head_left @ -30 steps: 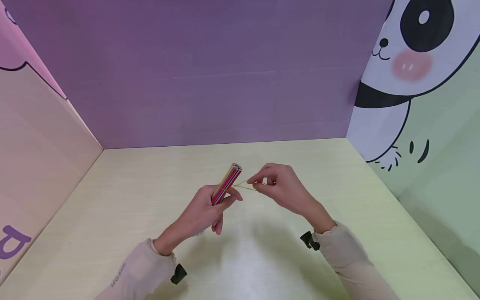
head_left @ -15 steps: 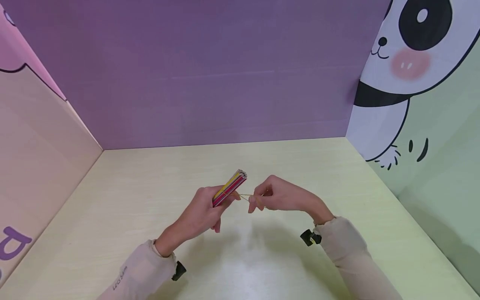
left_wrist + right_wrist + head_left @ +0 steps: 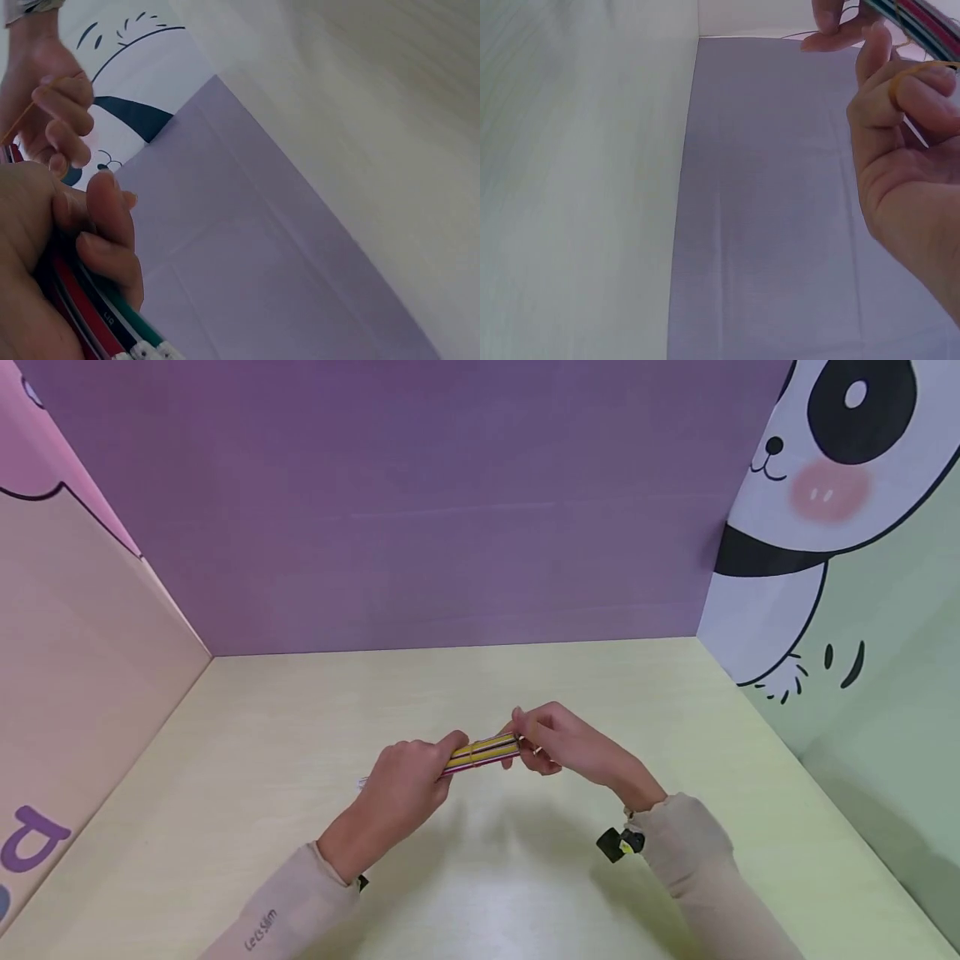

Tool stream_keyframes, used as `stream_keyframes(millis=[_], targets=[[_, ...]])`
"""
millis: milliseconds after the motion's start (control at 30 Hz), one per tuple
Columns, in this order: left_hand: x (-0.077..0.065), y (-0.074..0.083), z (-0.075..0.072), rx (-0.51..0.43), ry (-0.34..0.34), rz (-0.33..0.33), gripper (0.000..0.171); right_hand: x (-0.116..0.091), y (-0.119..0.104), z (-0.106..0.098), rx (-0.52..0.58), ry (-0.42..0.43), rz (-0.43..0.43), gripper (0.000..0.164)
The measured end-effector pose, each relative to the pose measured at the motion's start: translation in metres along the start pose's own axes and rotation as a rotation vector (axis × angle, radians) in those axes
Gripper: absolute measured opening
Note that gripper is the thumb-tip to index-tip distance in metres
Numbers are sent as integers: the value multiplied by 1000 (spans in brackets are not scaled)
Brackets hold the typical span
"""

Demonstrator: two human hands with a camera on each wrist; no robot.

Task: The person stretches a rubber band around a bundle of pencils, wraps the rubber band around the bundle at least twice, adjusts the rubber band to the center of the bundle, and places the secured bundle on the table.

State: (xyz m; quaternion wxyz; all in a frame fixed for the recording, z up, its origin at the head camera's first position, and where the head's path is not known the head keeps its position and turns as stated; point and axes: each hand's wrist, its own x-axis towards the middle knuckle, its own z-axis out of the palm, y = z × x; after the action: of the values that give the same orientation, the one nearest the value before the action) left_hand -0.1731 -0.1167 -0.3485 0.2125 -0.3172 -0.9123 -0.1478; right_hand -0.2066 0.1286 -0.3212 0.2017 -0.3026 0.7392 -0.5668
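A bundle of striped pencils point(image 3: 487, 750), yellow, red and black on the side facing up, is held nearly level above the table. My left hand point(image 3: 405, 783) grips it around one end, thumb along the top. In the left wrist view, white-tipped ends of the pencils point(image 3: 101, 319) stick out below the fingers. A rubber band point(image 3: 911, 70) is stretched from the bundle and hooked on the curled fingers of my right hand point(image 3: 573, 745), as the right wrist view shows. That hand is at the far end of the bundle, its fingertips overlapping the pencil ends in the head view.
Beneath both hands spreads a pale wooden table point(image 3: 300, 718). A purple wall point(image 3: 450, 527) stands at the back, with a pink panel point(image 3: 82, 635) on the left and a panda-printed green panel point(image 3: 892, 710) on the right. Black camera mounts sit at the wrists.
The left hand has turned over, swinging the bundle from steeply tilted to nearly level. The right hand, earlier pulling the band out to the side, is now at the bundle's far end.
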Motion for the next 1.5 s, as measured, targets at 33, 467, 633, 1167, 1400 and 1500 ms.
stream_keyframes(millis=[33,467,633,1167,1400,1500], targets=[[-1,0,0,31,7,4,34,0,-2,1,-13,11,-9,58],[-2,1,-1,128,10,-24,28,1,-9,19,-278,138,18,30],[-1,-1,0,49,-18,-61,25,3,-7,27,-314,167,5,32],[0,-1,0,-105,-70,-103,27,5,-10,35,-276,140,88,44],[3,-7,-6,-315,-135,-210,19,7,-6,34,-367,96,18,25],[6,-14,-8,-456,-140,-287,11,5,-5,33,-403,64,-38,9]])
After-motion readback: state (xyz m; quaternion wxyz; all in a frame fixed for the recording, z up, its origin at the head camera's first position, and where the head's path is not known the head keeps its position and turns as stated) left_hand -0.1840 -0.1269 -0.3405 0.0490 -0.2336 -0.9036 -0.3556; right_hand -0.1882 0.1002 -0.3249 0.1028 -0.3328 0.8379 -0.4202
